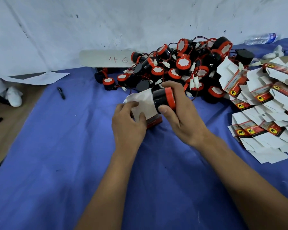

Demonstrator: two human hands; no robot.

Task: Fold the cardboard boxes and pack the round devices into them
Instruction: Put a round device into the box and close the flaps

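While lying sideways, device (163, 99) (red end right) seemingly enters box (145, 107).

blue cloth (60, 146) covers table | black pen (61, 93) on cloth, left | paper sheet (40, 78) far left by wall | card marked "46" (106, 59) against wall | plastic bottle (263, 38) lying far right | white wad (13, 96) left edge

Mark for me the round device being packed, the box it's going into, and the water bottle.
round device (161, 98), head view, black body.
box (144, 102), head view, white open flap.
water bottle (261, 38), head view, clear middle.
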